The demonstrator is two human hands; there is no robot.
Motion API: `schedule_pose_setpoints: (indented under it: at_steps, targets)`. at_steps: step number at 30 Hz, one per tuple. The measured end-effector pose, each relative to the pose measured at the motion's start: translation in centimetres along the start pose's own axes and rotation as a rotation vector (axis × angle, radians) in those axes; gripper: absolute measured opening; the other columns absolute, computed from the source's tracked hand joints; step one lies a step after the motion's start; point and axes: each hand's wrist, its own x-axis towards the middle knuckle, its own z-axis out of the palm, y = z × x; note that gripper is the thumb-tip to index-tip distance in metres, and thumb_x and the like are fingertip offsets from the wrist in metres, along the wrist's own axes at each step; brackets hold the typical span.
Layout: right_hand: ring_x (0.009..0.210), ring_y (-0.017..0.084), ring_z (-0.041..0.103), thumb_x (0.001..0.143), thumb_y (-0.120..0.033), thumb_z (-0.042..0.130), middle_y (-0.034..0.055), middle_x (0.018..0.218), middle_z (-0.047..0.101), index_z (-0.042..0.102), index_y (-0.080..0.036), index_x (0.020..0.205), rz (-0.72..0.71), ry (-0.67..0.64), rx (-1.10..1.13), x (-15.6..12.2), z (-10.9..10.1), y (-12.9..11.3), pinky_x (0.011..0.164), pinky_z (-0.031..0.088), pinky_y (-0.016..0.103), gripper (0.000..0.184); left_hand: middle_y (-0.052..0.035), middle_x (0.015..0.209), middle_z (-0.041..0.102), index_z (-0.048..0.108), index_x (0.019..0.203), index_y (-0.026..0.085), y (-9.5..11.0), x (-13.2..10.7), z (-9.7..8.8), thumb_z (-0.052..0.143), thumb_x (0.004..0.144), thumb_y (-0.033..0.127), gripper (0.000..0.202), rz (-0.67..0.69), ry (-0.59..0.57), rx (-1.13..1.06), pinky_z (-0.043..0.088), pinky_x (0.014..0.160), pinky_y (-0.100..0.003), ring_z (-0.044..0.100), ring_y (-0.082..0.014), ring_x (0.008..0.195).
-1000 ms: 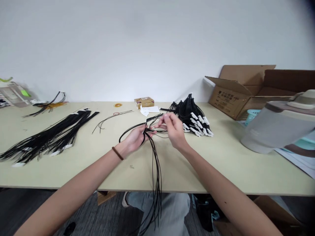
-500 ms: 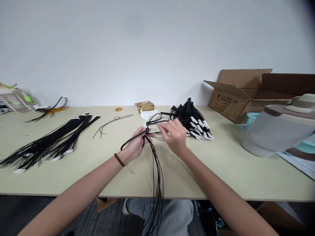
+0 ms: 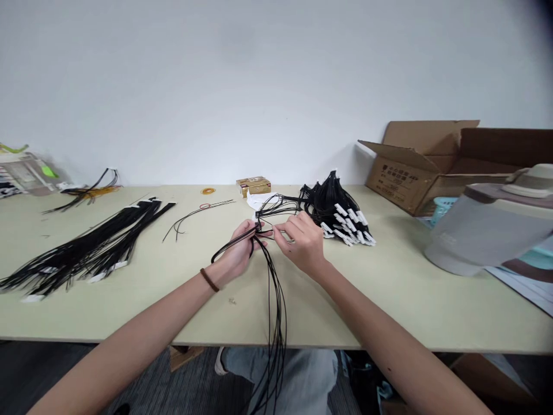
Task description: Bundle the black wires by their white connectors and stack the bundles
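Note:
My left hand [image 3: 239, 248] is closed around a bundle of thin black wires [image 3: 275, 300], just above the middle of the table. Some wires hang from it over the front edge, and one loop curves back over the wrist. A small white piece shows at the bundle's top, partly hidden. My right hand [image 3: 301, 237] pinches thin black wire between thumb and fingertips, close to the right of the left hand. Behind the right hand lies a heap of black cables [image 3: 330, 199] with several white connectors [image 3: 348, 225].
More black cables [image 3: 99, 236] lie on the left, near loose wires [image 3: 185, 218]. At the back are a yellow ring coil [image 3: 208, 191] and a small gold box [image 3: 253, 185]. An open carton [image 3: 401, 178] and a large grey jug [image 3: 488, 230] stand on the right.
My right hand has moved slightly left and down, bringing its fingertips nearer to my left hand. The left hand stays in place with the wires.

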Motion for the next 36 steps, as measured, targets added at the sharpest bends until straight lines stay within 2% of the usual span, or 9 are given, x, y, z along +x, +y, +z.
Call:
schedule_pose_setpoints:
  at_steps: [12,21,29,32,36]
  targets:
    - [0.062,0.013,0.037,0.079,-0.018,0.051,-0.0001,0.055,0.049,0.051,-0.018,0.058,0.003,-0.069,0.025,-0.23,0.09,-0.16,0.054,0.029,0.025,0.02,-0.0007,0.08,0.054,0.047,0.072,0.017,0.0,0.05,-0.08,0.054,0.077,0.022,0.01,0.036,0.004,0.037,0.041,0.057,-0.022,0.057,-0.0115,0.071]
    - [0.062,0.013,0.037,0.082,-0.016,0.046,-0.0005,0.056,0.046,0.051,-0.018,0.063,0.165,-0.168,0.19,0.22,-0.17,-0.29,0.056,0.03,0.026,0.019,0.0004,0.079,0.047,0.044,0.072,0.018,-0.29,0.51,-0.6,0.056,0.077,0.034,0.02,0.099,0.006,0.138,0.042,0.056,-0.02,0.055,-0.0117,0.072]
    - [0.066,0.014,0.039,0.084,-0.018,0.045,0.0002,0.061,0.05,0.054,-0.017,0.068,0.193,-0.293,0.203,0.36,-0.31,-0.16,0.058,0.03,0.026,0.017,0.0011,0.074,0.045,0.045,0.07,0.018,-0.26,0.67,-0.67,0.057,0.074,0.04,0.026,0.147,0.013,0.241,0.041,0.054,-0.021,0.048,-0.0108,0.067]
    - [0.068,0.015,0.039,0.085,-0.018,0.043,0.0007,0.063,0.052,0.054,-0.018,0.069,0.164,-0.325,0.151,0.28,-0.2,-0.1,0.059,0.03,0.027,0.019,0.001,0.076,0.045,0.045,0.071,0.018,-0.31,0.65,-0.71,0.057,0.074,0.041,0.026,0.136,-0.011,0.251,0.041,0.055,-0.021,0.048,-0.0113,0.068]
    - [0.075,0.017,0.042,0.087,-0.021,0.043,0.0039,0.073,0.057,0.056,-0.018,0.073,0.037,-0.305,0.031,0.2,-0.1,-0.04,0.065,0.032,0.029,0.019,0.0013,0.074,0.046,0.045,0.072,0.018,-0.28,0.44,-0.63,0.055,0.075,0.043,0.027,0.148,-0.073,0.3,0.041,0.057,-0.022,0.044,-0.01,0.064]
